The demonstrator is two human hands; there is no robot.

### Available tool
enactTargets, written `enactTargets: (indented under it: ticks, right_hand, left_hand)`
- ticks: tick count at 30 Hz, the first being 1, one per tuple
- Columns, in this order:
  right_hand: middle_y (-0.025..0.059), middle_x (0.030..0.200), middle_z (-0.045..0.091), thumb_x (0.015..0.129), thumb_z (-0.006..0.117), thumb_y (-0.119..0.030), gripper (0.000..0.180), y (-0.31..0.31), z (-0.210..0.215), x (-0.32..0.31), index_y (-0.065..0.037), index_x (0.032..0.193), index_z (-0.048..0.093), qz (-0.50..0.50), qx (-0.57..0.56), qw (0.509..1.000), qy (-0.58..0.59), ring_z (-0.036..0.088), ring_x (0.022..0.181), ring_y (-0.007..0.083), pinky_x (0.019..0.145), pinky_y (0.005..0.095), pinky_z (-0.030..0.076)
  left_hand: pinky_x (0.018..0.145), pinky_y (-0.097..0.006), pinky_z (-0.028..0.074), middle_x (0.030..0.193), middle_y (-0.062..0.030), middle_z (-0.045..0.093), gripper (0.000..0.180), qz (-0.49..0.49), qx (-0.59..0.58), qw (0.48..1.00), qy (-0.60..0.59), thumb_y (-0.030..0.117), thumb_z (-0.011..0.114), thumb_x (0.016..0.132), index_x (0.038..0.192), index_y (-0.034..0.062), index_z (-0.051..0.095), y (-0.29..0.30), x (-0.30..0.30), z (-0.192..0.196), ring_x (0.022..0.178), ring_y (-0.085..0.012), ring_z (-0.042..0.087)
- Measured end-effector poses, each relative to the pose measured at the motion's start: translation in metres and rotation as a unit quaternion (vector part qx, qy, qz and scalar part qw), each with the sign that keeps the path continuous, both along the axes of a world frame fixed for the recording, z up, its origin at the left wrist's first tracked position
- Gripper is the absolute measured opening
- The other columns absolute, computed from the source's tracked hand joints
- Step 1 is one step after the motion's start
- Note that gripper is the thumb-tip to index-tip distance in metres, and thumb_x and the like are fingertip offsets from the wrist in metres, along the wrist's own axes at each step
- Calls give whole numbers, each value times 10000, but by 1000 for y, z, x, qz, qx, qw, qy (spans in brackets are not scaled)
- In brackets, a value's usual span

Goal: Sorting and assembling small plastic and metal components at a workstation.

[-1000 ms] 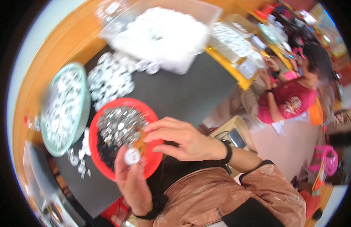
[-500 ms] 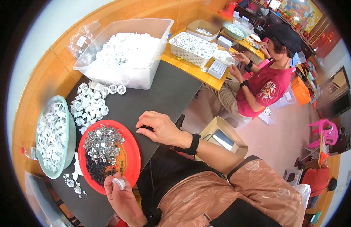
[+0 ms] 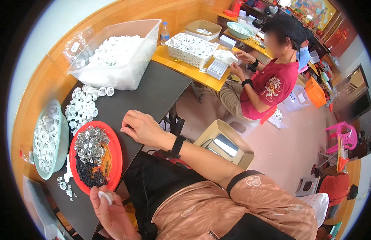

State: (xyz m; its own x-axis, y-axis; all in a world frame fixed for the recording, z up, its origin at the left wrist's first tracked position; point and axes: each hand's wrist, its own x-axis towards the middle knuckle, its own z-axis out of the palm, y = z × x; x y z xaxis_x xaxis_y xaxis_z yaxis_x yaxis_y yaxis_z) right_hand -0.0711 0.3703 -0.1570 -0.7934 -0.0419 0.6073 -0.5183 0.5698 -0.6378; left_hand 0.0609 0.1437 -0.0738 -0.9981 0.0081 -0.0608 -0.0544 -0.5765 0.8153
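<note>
My left hand [image 3: 112,212], low at the near rim of an oval red tray [image 3: 116,149], pinches a small round white plastic cap [image 3: 106,197] between thumb and fingers. Clear faceted pieces [image 3: 90,143] fill the far part of the tray, with a heap of small black parts [image 3: 88,173] nearer me. My right hand [image 3: 142,127] is over the dark tabletop [image 3: 153,90] near its edge, fingers curled in. Whatever lies between those fingertips, if anything, is hidden. Beyond the tray a pile of white plastic pieces [image 3: 81,106] lies loose.
A pale green basin [image 3: 61,148] of white pieces stands at the left. A clear bin [image 3: 131,80] of white parts stands at the back. Across a yellow table [image 3: 185,70] with a white basket [image 3: 196,60], a person in red [image 3: 269,86] works. A cardboard box [image 3: 243,160] sits below.
The whole view has shifted, so most nearby things appear farther left. My left hand with the cap has drawn slightly away from the tray. The right hand keeps its curled pose.
</note>
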Motion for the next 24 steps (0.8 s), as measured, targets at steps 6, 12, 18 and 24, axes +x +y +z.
enactTargets:
  ticks: [6, 12, 18, 24]
  right_hand:
    - [115, 865, 538, 875, 592, -142, 128, -6, -3, -1, -19, 852, 566, -10, 3, 1000, 0, 557, 827, 306, 708, 403, 474]
    - [132, 873, 507, 839, 579, -122, 111, -3, -3, 0, -15, 833, 550, -20, 20, 1000, 1, 534, 843, 313, 714, 415, 461]
    - [122, 872, 499, 821, 605, -86, 115, -5, 4, 0, -16, 843, 517, -9, 10, 1000, -23, 528, 827, 306, 713, 399, 457]
    - [113, 911, 505, 842, 595, -86, 108, -5, 9, 0, -37, 898, 517, -2, 23, 998, -54, 534, 840, 298, 721, 395, 460]
  left_hand:
    - [892, -270, 475, 1312, -126, 513, 531, 48, -48, 997, 23, 115, 500, 976, 1451, 4, 289, -27, -12, 5, 988, -145, 568]
    - [834, -265, 504, 1295, -134, 523, 514, 56, -25, 998, -18, 109, 492, 976, 1447, 12, 311, -21, -40, 3, 964, -168, 588]
    - [816, -341, 482, 1010, -106, 604, 363, 25, 39, 996, -70, 43, 536, 922, 1269, -44, 474, -22, -64, 4, 887, -191, 582]
    - [803, -295, 470, 957, -107, 575, 218, -19, 18, 996, -90, 26, 570, 886, 1099, 2, 527, -18, -85, 5, 884, -191, 551]
